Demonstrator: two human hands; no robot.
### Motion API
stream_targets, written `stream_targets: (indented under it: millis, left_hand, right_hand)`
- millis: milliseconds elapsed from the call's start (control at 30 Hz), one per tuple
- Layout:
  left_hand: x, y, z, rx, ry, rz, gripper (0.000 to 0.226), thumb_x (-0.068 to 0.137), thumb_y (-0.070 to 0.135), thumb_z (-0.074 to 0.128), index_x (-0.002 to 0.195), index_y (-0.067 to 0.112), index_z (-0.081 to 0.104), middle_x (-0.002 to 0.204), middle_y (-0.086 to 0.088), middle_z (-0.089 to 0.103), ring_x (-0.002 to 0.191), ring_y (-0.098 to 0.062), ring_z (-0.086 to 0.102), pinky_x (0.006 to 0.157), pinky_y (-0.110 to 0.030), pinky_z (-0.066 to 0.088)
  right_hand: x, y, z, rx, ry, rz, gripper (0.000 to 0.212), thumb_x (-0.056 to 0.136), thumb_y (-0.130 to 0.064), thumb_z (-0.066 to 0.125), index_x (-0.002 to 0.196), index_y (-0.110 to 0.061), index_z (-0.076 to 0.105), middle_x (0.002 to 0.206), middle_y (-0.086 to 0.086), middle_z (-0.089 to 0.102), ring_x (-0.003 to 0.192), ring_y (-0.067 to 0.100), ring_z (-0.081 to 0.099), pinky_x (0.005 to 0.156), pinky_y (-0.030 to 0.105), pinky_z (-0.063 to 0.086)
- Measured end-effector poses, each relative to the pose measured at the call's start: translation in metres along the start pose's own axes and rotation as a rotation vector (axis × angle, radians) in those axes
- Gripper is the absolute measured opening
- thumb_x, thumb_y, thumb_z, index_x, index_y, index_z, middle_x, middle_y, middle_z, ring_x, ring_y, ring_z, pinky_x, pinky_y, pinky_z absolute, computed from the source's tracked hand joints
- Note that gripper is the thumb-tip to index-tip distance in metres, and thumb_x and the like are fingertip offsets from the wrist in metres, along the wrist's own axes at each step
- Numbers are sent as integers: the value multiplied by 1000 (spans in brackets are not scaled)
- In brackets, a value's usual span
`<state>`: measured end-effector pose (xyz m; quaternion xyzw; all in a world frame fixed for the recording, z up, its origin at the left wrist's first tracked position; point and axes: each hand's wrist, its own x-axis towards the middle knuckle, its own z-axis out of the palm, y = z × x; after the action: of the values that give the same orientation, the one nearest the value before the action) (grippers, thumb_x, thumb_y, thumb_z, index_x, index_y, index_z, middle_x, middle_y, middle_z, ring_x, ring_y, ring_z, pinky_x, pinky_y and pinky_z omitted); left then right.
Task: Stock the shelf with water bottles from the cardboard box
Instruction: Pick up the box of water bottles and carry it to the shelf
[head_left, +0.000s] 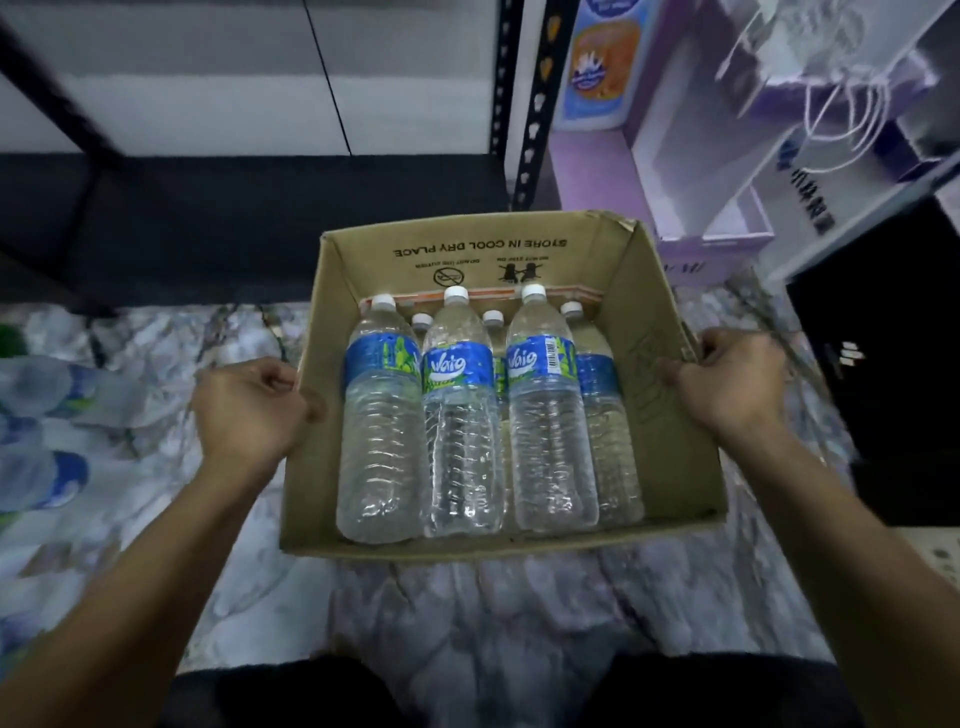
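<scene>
1. My left hand (249, 410) grips the left wall of the cardboard box (662, 447), fingers curled at its rim.
2. My right hand (732, 379) grips the right wall, fingers hooked over the edge.
3. The box sits between my hands over the marbled floor (467, 597), just before the black shelf rack (540, 93); I cannot tell whether it is lifted clear.
4. Water bottles (460, 415) lie inside, white caps pointing away from me, three atop others; six caps show.
5. Purple cartons (597, 171) stand right of the rack.
</scene>
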<state>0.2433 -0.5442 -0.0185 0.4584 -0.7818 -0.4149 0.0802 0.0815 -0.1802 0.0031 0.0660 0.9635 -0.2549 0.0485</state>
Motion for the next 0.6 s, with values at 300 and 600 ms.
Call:
stream_targets:
  millis: [300, 600]
  left_hand:
    - [57, -99, 123, 64, 73, 66, 22, 61, 5, 85, 63, 19, 68, 68, -1, 69, 74, -32, 71, 73, -43, 61]
    - [58, -125, 188, 159, 163, 147, 18, 73, 9, 77, 67, 20, 65, 61, 2, 63, 64, -21, 62, 59, -27, 36]
  right_hand:
    - [51, 69, 143, -12, 59, -56, 49, 81, -26, 83, 54, -20, 42, 51, -2, 45, 50, 7, 38, 48, 16, 26]
    - [67, 112, 218, -53, 116, -15, 30, 82, -26, 79, 63, -12, 61, 57, 8, 59, 61, 33, 61, 60, 38, 52]
